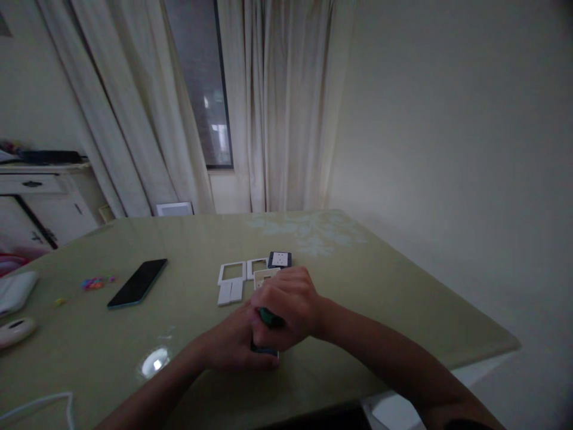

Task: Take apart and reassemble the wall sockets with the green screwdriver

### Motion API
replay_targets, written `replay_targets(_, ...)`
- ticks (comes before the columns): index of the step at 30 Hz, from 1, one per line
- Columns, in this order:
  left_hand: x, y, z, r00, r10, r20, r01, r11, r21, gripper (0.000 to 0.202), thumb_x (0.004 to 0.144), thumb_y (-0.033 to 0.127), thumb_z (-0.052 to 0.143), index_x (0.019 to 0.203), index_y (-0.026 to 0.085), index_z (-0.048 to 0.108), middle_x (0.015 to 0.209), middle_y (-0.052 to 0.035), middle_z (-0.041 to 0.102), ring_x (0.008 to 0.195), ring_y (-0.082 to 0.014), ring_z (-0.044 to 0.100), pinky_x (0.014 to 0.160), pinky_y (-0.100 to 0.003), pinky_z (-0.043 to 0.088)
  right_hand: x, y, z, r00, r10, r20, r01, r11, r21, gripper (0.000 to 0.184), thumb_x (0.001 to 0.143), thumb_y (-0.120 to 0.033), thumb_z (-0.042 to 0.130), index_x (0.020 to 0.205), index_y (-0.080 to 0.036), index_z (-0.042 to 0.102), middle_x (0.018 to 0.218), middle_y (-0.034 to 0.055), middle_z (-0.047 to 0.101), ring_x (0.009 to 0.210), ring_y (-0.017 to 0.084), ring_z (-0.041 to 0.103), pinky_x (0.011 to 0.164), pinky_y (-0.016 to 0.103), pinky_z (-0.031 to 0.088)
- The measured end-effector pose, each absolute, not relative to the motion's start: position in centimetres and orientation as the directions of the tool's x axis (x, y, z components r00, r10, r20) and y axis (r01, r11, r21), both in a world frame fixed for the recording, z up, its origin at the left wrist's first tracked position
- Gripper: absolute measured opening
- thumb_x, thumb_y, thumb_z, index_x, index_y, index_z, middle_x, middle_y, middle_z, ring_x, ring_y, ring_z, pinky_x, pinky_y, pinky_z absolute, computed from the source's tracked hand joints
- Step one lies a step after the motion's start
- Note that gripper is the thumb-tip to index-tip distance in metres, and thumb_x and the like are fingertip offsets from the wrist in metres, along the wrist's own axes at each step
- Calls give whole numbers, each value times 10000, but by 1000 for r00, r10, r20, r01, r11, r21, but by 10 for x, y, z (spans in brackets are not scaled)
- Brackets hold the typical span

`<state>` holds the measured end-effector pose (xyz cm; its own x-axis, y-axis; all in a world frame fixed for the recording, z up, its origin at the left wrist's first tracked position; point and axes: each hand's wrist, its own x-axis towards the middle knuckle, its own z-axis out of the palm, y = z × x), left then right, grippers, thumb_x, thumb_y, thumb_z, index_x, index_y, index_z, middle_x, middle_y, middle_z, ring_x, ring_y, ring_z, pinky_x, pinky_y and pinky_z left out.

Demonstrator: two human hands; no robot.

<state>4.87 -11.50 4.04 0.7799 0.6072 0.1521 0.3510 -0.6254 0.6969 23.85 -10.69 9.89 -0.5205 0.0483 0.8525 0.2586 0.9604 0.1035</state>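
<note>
The table (358,286) is carrying every item noted, its glossy green top spreading out on all sides of the hands. Curtains (277,101) are hanging well beyond the hands, flanking a dark window (201,77). A white cabinet (40,203) is standing far off to the left of the left hand.

The right hand (286,304) is sitting as a closed fist, clamping a green tool (271,318) whose handle is showing between thumb and fingers. The left hand (235,346) is lying on the table just below and left of it, touching it. The right fist is blocking the view of the left fingers, so I cannot tell whether they are gripping. A small part (265,351) is lying on the table directly under the right fist, at the left hand's fingertips, with only a dark and white edge showing.

A black phone (138,282) is lying well to the left of both hands. Just beyond the right knuckles, two white frames (232,272) are lying side by side. A beige frame (265,276) is partly covered by those knuckles. A dark socket (280,259) is lying just past it, and a pair of white rockers (230,292) is lying just left of the right hand. Coloured bits (93,283) are lying left of the phone.
</note>
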Motion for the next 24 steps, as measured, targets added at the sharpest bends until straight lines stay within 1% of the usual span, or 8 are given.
replay_targets(5, 48, -113, 36, 775, 614, 147, 379, -639, 669, 485, 823, 596, 813, 1129, 232, 720, 1160, -77, 724, 1140, -361, 605, 1082, -508, 529, 240, -105, 98, -514, 51, 856, 246, 965, 90, 41, 871, -279, 586, 874, -258, 551, 667, -51, 681, 540, 122, 603, 571, 278, 456)
replay_targets(9, 46, -111, 31, 777, 616, 132, 402, -646, 649, 412, 833, 552, 830, 1062, 228, 722, 1143, -69, 722, 1154, -358, 599, 1132, -509, 492, 242, -103, 98, -495, 68, 866, 196, 980, 35, 59, 883, -301, 580, 906, -254, 552, 677, -47, 674, 559, 125, 611, 591, 266, 468)
replay_targets(11, 45, -112, 30, 771, 625, 126, 420, -646, 637, 443, 833, 558, 840, 1106, 228, 726, 1187, -76, 714, 1180, -365, 590, 1155, -527, 466, 243, -102, 100, -508, 109, 854, 163, 986, -29, 99, 882, -311, 569, 957, -247, 560, 704, -39, 671, 571, 128, 601, 588, 262, 454)
replay_targets(13, 44, -113, 30, 758, 640, 126, 441, -645, 625, 546, 821, 564, 854, 1229, 232, 708, 1312, -98, 679, 1226, -385, 572, 1166, -556, 448, 245, -101, 105, -534, 194, 823, 164, 979, -124, 164, 869, -308, 568, 1019, -241, 565, 748, -32, 673, 573, 124, 573, 588, 255, 443)
replay_targets(16, 45, -114, 31, 739, 659, 142, 452, -641, 621, 778, 802, 572, 862, 1454, 246, 589, 1529, -129, 561, 1332, -433, 518, 1196, -607, 405, 251, -99, 117, -576, 338, 744, 197, 941, -274, 260, 845, -281, 581, 1100, -238, 560, 816, -32, 666, 562, 108, 510, 588, 240, 426)
replay_targets(18, 45, -115, 32, 740, 656, 145, 448, -643, 620, 888, 804, 575, 859, 1548, 255, 494, 1607, -135, 500, 1401, -453, 471, 1228, -626, 360, 257, -97, 127, -625, 406, 667, 203, 909, -364, 309, 842, -254, 586, 1150, -233, 560, 837, -34, 652, 581, 107, 503, 601, 238, 428)
replay_targets(21, 45, -114, 32, 749, 646, 143, 447, -653, 612, 881, 810, 548, 866, 1542, 248, 480, 1622, -147, 487, 1448, -454, 437, 1244, -614, 344, 267, -93, 139, -720, 446, 531, 180, 860, -478, 350, 876, -198, 581, 1224, -222, 555, 859, -27, 665, 650, 124, 545, 644, 242, 454)
replay_targets(24, 44, -113, 31, 748, 647, 144, 453, -658, 601, 775, 807, 533, 867, 1444, 227, 549, 1546, -154, 545, 1395, -437, 495, 1205, -590, 406, 274, -88, 146, -771, 446, 455, 174, 834, -523, 285, 960, -199, 596, 1244, -219, 585, 904, -13, 698, 688, 121, 567, 664, 234, 458)
